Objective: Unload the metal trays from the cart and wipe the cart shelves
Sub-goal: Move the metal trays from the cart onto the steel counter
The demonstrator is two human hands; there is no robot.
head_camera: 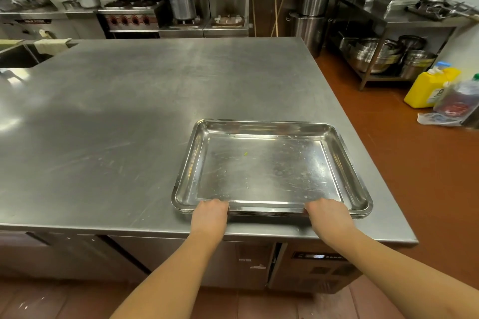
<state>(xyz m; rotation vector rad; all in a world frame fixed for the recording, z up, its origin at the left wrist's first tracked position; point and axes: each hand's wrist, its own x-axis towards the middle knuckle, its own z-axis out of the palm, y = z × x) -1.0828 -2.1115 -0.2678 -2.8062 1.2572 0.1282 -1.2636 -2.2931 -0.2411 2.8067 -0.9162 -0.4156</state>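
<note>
The left hand (210, 211) & right hand (327, 213) grip the near rim of the tray stack (264, 171), spread wide, prob. to keep it level on the tabletop (129, 111).

tray stack (269, 168) on counter (116, 116), near right corner

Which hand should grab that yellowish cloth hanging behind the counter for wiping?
Probably the left hand. The cloth hangs far left, on that hand's side; the right hand would have to cross the stack of metal trays. Both hands grip the stack's near rim now, so either must let go first.
</note>
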